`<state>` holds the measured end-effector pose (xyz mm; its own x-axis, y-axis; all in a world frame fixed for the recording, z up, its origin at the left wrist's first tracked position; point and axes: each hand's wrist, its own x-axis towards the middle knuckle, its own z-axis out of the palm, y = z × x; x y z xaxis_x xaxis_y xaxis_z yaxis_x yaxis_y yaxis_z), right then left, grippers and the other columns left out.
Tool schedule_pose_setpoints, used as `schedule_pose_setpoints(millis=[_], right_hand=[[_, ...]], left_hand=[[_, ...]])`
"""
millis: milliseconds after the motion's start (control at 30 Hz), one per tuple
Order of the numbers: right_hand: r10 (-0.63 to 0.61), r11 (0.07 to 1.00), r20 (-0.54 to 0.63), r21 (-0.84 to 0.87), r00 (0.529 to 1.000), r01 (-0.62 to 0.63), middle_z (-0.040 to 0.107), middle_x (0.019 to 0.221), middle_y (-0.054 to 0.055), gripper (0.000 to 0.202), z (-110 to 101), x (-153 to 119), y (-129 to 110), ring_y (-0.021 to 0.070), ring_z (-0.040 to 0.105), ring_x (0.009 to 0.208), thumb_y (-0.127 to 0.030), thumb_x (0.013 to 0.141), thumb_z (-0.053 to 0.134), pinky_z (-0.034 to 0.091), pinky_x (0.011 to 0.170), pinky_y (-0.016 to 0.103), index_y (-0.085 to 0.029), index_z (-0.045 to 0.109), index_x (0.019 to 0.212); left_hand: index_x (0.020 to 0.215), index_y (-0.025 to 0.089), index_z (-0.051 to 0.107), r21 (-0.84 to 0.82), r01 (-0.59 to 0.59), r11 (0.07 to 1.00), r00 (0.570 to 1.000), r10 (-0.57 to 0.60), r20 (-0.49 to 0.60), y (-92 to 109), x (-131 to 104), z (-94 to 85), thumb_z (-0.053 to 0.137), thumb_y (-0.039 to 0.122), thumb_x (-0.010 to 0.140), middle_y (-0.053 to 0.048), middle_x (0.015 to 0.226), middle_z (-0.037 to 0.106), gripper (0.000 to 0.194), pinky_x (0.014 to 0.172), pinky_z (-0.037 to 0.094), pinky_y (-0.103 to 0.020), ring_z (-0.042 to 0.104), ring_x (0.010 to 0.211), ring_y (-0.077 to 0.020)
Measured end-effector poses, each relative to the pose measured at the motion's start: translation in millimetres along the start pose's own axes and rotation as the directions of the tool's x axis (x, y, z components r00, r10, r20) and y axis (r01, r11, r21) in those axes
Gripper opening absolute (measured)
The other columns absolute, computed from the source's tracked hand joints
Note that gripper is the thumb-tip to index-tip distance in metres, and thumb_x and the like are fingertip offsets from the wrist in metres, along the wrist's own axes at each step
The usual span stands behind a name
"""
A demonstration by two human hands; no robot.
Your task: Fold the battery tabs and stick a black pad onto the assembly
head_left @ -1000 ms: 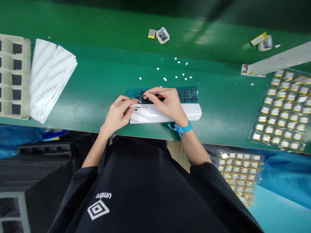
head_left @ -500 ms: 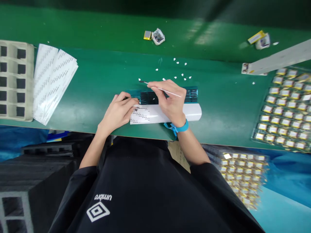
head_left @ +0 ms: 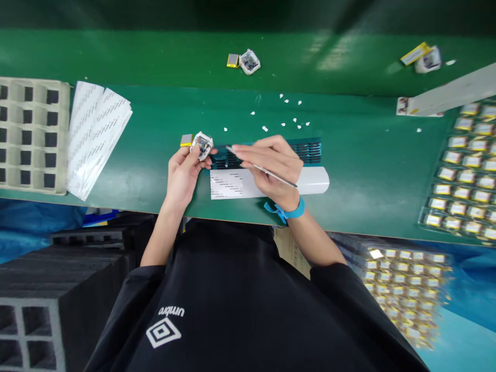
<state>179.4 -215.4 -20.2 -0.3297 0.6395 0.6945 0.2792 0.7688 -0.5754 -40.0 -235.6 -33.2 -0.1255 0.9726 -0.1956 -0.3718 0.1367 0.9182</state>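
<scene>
My left hand (head_left: 183, 174) grips a white-cased circuit unit (head_left: 202, 145), its electronics facing up. A yellow-edged battery (head_left: 186, 140) sticks out beside it. In my right hand (head_left: 277, 168) is a thin tweezer-like tool (head_left: 276, 176), its tip pointing left toward the unit. Under that hand lie a dark strip sheet (head_left: 309, 152) and a white printed sheet (head_left: 227, 185), which is curled at its right end. Several small white pieces (head_left: 264, 128) are scattered beyond them on the green table.
Pale tray (head_left: 60, 134) and printed sheets (head_left: 98, 132) lie left. Another unit (head_left: 250, 62) with battery sits at the back, one more (head_left: 428, 60) at back right. A grey bar (head_left: 453, 94) and a tray of batteries (head_left: 461, 170) are right; foam blocks (head_left: 85, 274) stand lower left.
My left hand has left the strip sheet and now holds the circuit unit with its battery. My right hand has turned slightly with the tool. The whole view has shifted a little.
</scene>
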Motion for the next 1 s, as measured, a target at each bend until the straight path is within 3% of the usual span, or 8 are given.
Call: schedule_pose_setpoints(millis=[133,267,500,700,900,1000], right_hand=[[-0.181,0.980,0.060,-0.070,0.982,0.185,0.084,0.119,-0.002,0.027,12.5,-3.4,-7.8,0.0169,0.075,0.097,-0.025,0.105,0.071,0.066,0.075,0.033,-0.031,0.078,0.130],[-0.251,0.947,0.084,-0.187,0.964,0.263,0.084,0.119,-0.001,0.026,19.1,-7.2,-9.1,0.0163,0.075,0.100,-0.021,0.104,0.071,0.068,0.078,0.031,-0.029,0.079,0.128],[-0.241,0.932,0.171,-0.233,0.955,0.277,0.082,0.125,0.000,0.032,11.1,-8.2,-8.7,0.0173,0.076,0.107,-0.020,0.107,0.067,0.068,0.081,0.032,-0.028,0.074,0.137],[-0.292,0.908,0.182,-0.257,0.939,0.332,0.083,0.120,-0.001,0.028,13.2,-5.0,-11.7,0.0156,0.076,0.099,-0.018,0.102,0.074,0.066,0.074,0.030,-0.023,0.076,0.130],[-0.247,0.950,0.129,-0.162,0.960,0.266,0.084,0.117,0.001,0.023,19.7,-7.5,-9.3,0.0166,0.075,0.093,-0.019,0.102,0.074,0.066,0.069,0.030,-0.019,0.075,0.126],[-0.175,0.982,0.084,-0.062,0.981,0.180,0.084,0.118,0.003,0.028,22.6,-9.4,-8.2,0.0176,0.075,0.097,-0.018,0.104,0.070,0.068,0.076,0.032,-0.020,0.074,0.131]], left_hand=[[0.087,0.021,0.080,-0.079,-0.015,0.997,0.994,0.006,-0.109,-2.9,-9.5,8.9,0.103,0.047,0.065,0.000,0.085,0.076,0.041,0.060,0.054,-0.021,0.064,0.067,-0.0090],[0.082,0.022,0.078,-0.128,0.034,0.991,0.986,-0.054,-0.158,-2.3,-10.7,10.4,0.104,0.042,0.064,0.002,0.079,0.075,0.037,0.063,0.061,-0.021,0.070,0.067,-0.0103],[0.086,0.020,0.078,-0.080,0.050,0.996,0.978,-0.065,-0.198,-2.1,-12.0,9.7,0.097,0.035,0.068,0.000,0.084,0.078,0.030,0.064,0.065,-0.023,0.074,0.069,-0.0129],[0.082,0.019,0.078,-0.030,0.025,0.999,0.975,-0.031,-0.219,0.9,-14.0,12.4,0.096,0.032,0.064,-0.001,0.084,0.078,0.029,0.059,0.062,-0.020,0.072,0.069,-0.0123],[0.081,0.019,0.077,0.024,0.007,1.000,0.978,-0.002,-0.211,-1.6,-14.9,13.7,0.098,0.032,0.066,-0.001,0.084,0.079,0.029,0.058,0.060,-0.018,0.071,0.067,-0.0104],[0.085,0.019,0.077,0.063,-0.034,0.997,0.979,0.046,-0.197,-4.9,-16.5,14.6,0.099,0.042,0.069,-0.001,0.085,0.079,0.036,0.060,0.063,-0.021,0.075,0.070,-0.0129]])
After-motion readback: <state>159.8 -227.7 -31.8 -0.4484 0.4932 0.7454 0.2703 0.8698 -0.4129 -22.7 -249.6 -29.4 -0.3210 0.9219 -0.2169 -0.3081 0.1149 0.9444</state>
